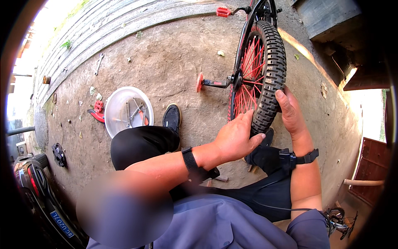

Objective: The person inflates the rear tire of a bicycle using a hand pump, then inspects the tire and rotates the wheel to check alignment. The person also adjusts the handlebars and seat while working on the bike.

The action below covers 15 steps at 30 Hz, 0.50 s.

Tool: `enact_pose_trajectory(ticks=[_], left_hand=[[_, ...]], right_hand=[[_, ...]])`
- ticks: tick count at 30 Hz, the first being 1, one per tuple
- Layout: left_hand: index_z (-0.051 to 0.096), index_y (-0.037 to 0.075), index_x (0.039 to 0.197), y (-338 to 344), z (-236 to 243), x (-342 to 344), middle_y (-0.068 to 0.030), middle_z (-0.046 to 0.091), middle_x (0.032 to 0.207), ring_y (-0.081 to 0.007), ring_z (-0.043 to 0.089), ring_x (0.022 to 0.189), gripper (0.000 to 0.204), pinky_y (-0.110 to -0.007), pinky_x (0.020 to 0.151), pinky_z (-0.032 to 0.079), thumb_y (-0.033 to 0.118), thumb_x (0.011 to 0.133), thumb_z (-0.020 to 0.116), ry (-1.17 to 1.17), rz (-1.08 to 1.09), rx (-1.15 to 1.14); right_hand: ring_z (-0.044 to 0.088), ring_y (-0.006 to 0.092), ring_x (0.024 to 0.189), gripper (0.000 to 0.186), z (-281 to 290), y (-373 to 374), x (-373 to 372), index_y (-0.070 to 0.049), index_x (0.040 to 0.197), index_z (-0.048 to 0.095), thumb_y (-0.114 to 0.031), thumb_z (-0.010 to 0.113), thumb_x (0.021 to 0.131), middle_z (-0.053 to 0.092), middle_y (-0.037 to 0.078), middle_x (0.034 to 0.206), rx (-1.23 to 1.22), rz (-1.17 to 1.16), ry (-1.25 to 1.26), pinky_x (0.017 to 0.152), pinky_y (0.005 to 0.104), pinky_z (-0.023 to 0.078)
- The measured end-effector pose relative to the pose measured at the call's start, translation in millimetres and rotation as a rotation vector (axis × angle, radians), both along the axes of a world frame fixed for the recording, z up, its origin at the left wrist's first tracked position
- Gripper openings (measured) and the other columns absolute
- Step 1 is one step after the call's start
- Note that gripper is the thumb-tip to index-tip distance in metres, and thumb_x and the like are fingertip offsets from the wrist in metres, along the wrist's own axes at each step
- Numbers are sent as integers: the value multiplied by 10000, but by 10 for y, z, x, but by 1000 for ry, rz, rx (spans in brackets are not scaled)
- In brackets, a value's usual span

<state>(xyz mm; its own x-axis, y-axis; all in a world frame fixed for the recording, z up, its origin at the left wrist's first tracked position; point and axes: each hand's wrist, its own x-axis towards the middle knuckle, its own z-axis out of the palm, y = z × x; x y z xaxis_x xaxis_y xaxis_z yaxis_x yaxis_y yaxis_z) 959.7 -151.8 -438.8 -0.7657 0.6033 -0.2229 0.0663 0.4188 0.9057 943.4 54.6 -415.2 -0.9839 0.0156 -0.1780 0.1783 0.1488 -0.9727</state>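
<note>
A child-size bicycle stands before me, its wheel with red spokes (pixel 253 62) and knobbly black tyre (pixel 273 62) toward me. My left hand (pixel 236 135) is closed on the near left side of the tyre, thumb lying toward the tread and fingers by the spokes. On the right side, my right hand (pixel 292 110) grips the same tyre, its thumb over the tread; its other fingers are mostly hidden. A black bracket (pixel 216 83) reaches left from the hub to a small red stabiliser wheel (pixel 199 82). Farther up is a red pedal (pixel 223 11).
Left of my foot, a white plastic tub (pixel 111 108) holds wrenches and an orange-handled tool (pixel 141 116). Beside it lie a red pedal (pixel 98 106) and a red-and-black part (pixel 96 116). A wrench (pixel 99 64) lies on the dirt floor. A vehicle (pixel 45 203) stands lower left.
</note>
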Motion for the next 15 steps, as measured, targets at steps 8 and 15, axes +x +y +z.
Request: enact_pose_trajectory(ticks=[8,15], left_hand=[[437,-56,1373,-14,-12,13,-291,628,1148,-448,633,1092,687,-510,941,518,330,884,728,30,10,-13],[433,-66,1377,-11,-8,33,-277,634,1139,-432,633,1101,695,-492,954,519,322,880,725,29,29,1]], right_hand=[[551,133,1143,548,-68,11,13,-2,1369,552,-440,575,1040,627,33,1249,-51,-8,-12,1026,306,421],[577,137,1128,600,-169,85,25,-9,1355,558,-512,563,1029,632,41,1242,-55,22,-7,1020,305,442]])
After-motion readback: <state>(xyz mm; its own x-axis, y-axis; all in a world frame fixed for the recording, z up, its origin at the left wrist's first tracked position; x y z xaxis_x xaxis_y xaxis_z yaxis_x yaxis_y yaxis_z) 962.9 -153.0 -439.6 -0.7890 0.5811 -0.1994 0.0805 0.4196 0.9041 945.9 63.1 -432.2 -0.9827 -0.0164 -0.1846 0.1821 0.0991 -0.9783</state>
